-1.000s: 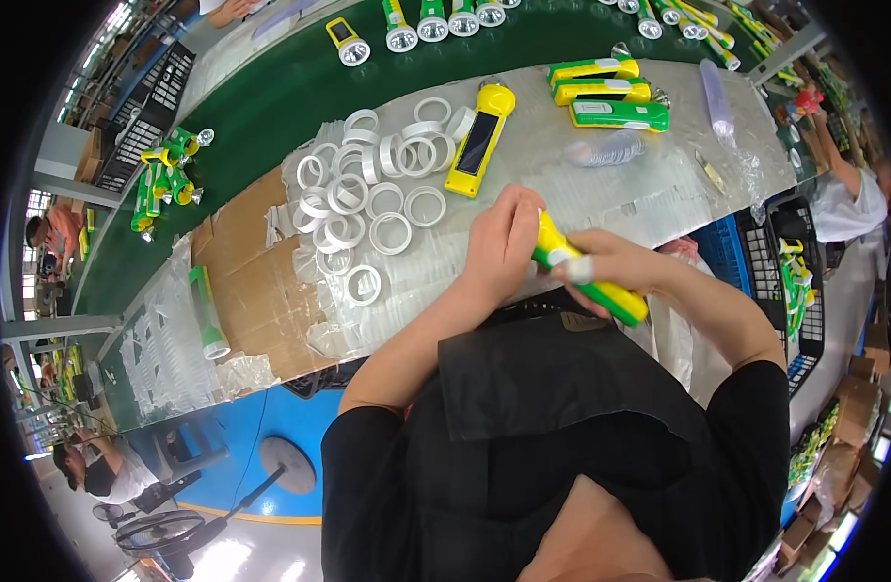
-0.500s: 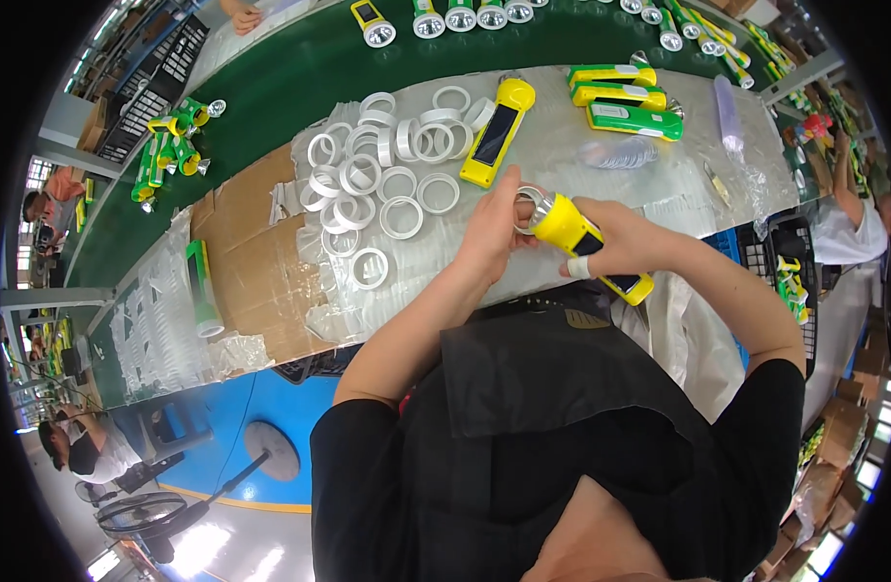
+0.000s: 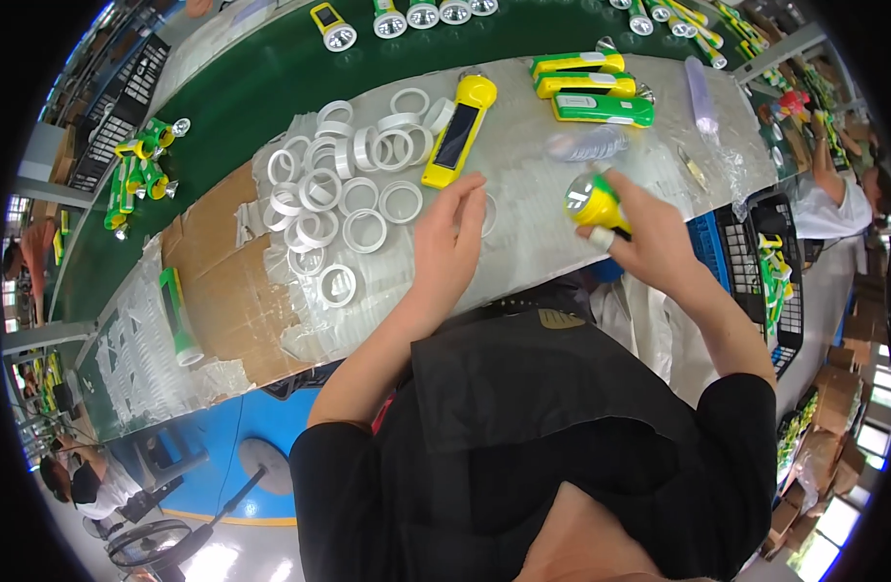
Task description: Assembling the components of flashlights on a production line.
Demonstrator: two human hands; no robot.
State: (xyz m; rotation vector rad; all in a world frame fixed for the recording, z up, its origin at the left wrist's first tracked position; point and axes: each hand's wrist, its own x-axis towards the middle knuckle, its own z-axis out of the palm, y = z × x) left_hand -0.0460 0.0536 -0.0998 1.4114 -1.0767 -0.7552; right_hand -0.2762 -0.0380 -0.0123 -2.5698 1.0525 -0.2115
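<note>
My right hand (image 3: 651, 233) is closed round a yellow flashlight (image 3: 595, 204), its silver reflector head tilted up to the left. A white band is wrapped on one of that hand's fingers. My left hand (image 3: 447, 242) has its fingers curled at a white ring (image 3: 489, 214), which shows at the far side of the fingers; the grip itself is partly hidden. Left of it lies a loose heap of white rings (image 3: 365, 231). Just beyond the left hand rests a yellow flashlight with a dark panel (image 3: 455, 136). Several green and yellow flashlights (image 3: 603, 109) lie to the far right.
A row of clear discs (image 3: 588, 145) and a plastic sleeve (image 3: 700, 95) lie on the plastic-covered cardboard (image 3: 222, 228). A small cutter (image 3: 693, 167) is near the right edge. One green flashlight (image 3: 179, 315) sits at left. More flashlights (image 3: 423, 14) stand along the green belt (image 3: 261, 82).
My hands have drawn apart. The right has carried the yellow flashlight away from the ring, turning its head upward; the ring stays at my left hand. The whole view has shifted slightly.
</note>
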